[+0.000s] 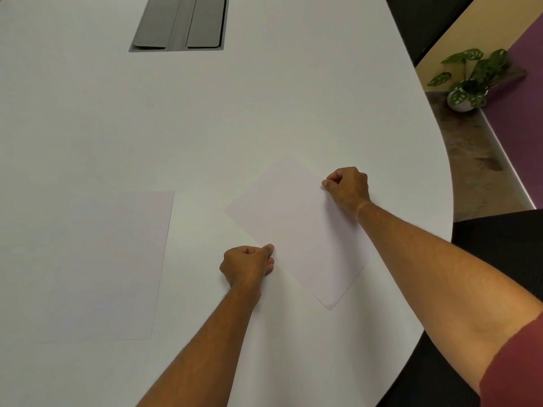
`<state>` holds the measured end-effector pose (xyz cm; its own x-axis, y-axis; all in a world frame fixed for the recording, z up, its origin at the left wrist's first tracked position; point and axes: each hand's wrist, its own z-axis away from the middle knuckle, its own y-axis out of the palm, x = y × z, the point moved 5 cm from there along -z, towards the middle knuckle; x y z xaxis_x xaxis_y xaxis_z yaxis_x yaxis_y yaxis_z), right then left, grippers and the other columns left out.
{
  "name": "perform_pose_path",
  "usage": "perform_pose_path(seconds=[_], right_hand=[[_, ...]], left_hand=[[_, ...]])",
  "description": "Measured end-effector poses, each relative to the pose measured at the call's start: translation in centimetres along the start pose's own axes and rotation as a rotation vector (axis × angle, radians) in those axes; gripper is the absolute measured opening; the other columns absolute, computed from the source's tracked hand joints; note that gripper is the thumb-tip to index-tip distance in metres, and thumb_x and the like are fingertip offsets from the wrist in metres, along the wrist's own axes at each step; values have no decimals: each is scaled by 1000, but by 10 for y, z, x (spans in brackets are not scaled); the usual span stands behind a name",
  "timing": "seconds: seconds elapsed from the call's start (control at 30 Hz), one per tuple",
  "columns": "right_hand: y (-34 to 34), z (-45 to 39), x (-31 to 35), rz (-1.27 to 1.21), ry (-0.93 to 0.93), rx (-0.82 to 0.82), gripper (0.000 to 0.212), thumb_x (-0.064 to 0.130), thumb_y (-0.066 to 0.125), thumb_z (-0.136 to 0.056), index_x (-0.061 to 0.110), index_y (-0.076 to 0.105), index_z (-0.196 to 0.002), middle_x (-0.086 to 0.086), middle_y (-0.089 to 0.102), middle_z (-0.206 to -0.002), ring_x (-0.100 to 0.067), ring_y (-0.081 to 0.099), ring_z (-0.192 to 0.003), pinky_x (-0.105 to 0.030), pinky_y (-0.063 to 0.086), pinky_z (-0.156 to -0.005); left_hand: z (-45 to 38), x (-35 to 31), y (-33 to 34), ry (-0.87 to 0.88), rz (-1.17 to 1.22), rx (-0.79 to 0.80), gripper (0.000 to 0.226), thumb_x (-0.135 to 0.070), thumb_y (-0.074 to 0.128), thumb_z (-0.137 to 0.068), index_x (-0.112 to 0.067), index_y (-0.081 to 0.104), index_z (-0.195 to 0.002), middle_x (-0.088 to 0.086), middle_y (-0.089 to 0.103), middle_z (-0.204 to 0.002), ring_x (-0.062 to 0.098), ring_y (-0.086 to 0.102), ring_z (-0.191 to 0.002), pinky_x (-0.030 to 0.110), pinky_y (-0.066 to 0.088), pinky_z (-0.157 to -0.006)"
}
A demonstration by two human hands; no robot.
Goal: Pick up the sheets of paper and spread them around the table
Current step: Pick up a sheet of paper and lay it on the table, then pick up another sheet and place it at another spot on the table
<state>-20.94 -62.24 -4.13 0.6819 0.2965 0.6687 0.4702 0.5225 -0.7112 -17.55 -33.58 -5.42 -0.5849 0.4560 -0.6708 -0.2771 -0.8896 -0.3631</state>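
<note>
A white sheet of paper (296, 227) lies turned like a diamond on the white table (235, 118), right of centre. My left hand (248, 265) pinches its lower left edge with fingers curled. My right hand (348, 188) pinches its upper right edge, also curled. The sheet rests flat or nearly flat on the tabletop between both hands. A second sheet, or a stack of them (97, 265), lies squared up at the left, apart from both hands; I cannot tell how many sheets it holds.
A grey cable hatch (179, 23) is set into the table at the back. The table's curved edge runs down the right side. A black chair (499, 251) stands beyond it, and a potted plant (470, 80) sits on the floor at the far right.
</note>
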Motion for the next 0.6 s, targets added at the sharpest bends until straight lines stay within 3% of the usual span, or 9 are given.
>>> perform_pose_path(seconds=[0.17, 0.23, 0.3, 0.47, 0.6], right_hand=[[-7, 25, 1, 61, 18, -23, 24, 27, 63, -92, 9, 68, -107, -10, 68, -110, -27, 60, -108, -29, 44, -87], [-6, 46, 6, 126, 13, -20, 33, 30, 58, -95, 10, 63, -119, -12, 62, -121, -29, 54, -118, -34, 41, -96], [-3, 72, 13, 194, -17, -6, 38, 32, 53, -97, 11, 58, -128, -13, 57, -129, -30, 48, -125, -37, 39, -102], [5, 129, 37, 350, -149, -25, 56, 39, 51, -96, 9, 44, -143, -14, 45, -145, -31, 37, -135, -42, 32, -111], [8, 162, 52, 465, -217, -36, 74, 50, 47, -94, 14, 24, -154, -13, 22, -161, -31, 21, -147, -45, 22, -117]], left_hand=[[-2, -10, -14, 147, -155, 76, 20, -30, 83, -74, -14, 74, -68, 0, 74, -65, 20, 74, -71, 36, 59, -84], [2, -17, -23, 281, -275, 98, 23, -34, 80, -75, -15, 76, -88, 0, 75, -83, 18, 71, -85, 37, 55, -92], [10, -26, -31, 453, -403, 122, 42, -33, 77, -80, -13, 69, -116, 4, 72, -107, 19, 67, -100, 36, 51, -98], [30, -39, -46, 874, -791, 176, 73, -47, 55, -93, -13, 29, -152, 8, 35, -156, 24, 32, -144, 36, 25, -117], [32, -45, -61, 1029, -956, 144, 87, -58, 39, -95, -15, -4, -157, 6, -3, -166, 21, -3, -153, 34, -2, -121]])
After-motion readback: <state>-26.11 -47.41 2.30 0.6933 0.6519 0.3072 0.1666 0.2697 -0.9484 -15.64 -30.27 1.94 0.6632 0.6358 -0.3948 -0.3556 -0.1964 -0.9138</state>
